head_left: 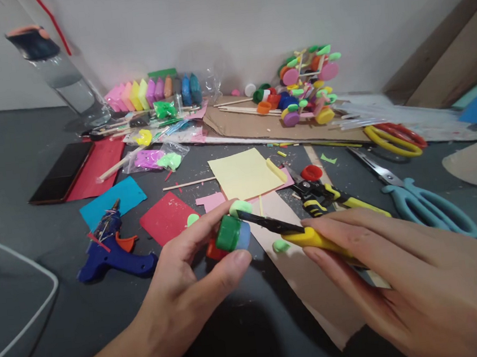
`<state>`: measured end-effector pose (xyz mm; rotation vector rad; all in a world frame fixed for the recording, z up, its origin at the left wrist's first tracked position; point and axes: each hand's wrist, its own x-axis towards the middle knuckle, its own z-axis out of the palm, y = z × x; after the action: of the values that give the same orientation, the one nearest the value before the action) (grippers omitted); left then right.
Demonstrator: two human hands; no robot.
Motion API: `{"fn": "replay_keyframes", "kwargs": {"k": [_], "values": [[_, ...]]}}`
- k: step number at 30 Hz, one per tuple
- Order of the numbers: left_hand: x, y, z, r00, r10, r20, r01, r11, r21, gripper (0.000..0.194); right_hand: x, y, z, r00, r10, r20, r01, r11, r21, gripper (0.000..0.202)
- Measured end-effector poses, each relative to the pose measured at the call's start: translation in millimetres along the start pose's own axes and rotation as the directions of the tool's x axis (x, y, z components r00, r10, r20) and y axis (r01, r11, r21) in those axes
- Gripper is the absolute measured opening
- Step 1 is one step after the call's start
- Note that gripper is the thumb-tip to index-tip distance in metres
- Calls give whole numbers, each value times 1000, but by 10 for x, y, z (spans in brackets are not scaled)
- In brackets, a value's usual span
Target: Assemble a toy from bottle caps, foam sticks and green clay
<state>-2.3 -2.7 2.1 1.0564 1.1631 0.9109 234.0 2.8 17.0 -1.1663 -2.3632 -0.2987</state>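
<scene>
My left hand (198, 285) grips a small cluster of plastic bottle caps (228, 233), green, blue and red-orange, between thumb and fingers. On top of the cluster sits a lump of pale green clay (240, 207). In my right hand (384, 265) is a craft knife (313, 237) with a yellow handle and a dark blade. Its blade tip meets or nearly meets the pale green clay. Below the knife, another bit of pale green clay (281, 246) lies on a cardboard strip (313, 284). Yellow-and-black pliers (314, 190) lie just beyond my right hand.
A blue glue gun (117, 259) lies left, near a phone (65, 171) and water bottle (69, 88). Yellow sticky notes (242, 172) are ahead. Blue-handled scissors (429, 204) lie right. Behind stand colourful cap-and-stick models (310, 88) on cardboard, beside clay packs (157, 93).
</scene>
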Motion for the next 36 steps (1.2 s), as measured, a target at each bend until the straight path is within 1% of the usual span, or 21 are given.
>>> {"fn": "replay_keyframes", "kwargs": {"k": [2,4,10,12,14,17,19,22,24,29,33,36], "values": [[7,0,-1,1000,-7,21,9,996,-85,46,-7,10,-8,1000,-4,-1,4,1000,-1,15],[17,-14,-6,999,-5,34,10,992,-122,44,-16,18,-11,1000,-10,1,10,1000,-8,16],[53,-70,-27,998,19,56,-14,995,-99,31,-19,19,4,1000,-24,12,25,999,-33,16],[54,-67,-27,999,16,49,-12,997,-82,34,-11,21,-8,1000,-18,11,18,1000,-13,16],[45,-51,-25,1000,7,28,-5,998,-64,42,-2,26,-34,1000,-16,-4,16,1000,17,15],[17,-25,-24,999,39,10,-38,997,-64,49,3,32,-76,999,-28,-36,29,999,26,10],[-6,-19,-31,997,78,7,-78,996,-35,48,1,31,-86,998,-34,-56,35,999,14,10],[-35,-25,-38,994,110,-19,-109,992,58,48,2,21,-76,991,-67,-113,64,998,-28,13],[-43,-28,-27,992,124,-40,-120,989,92,48,9,12,-70,991,-91,-100,85,994,-61,11],[-46,-24,36,982,145,-121,-128,982,136,48,23,20,-82,992,-107,-62,101,991,-86,11],[-82,-103,35,971,193,-140,-164,966,199,51,-17,64,-93,989,-148,-15,146,984,-106,16],[-102,-177,-7,961,244,-133,-198,937,289,55,-71,97,-89,987,-160,2,160,982,-103,23]]}}
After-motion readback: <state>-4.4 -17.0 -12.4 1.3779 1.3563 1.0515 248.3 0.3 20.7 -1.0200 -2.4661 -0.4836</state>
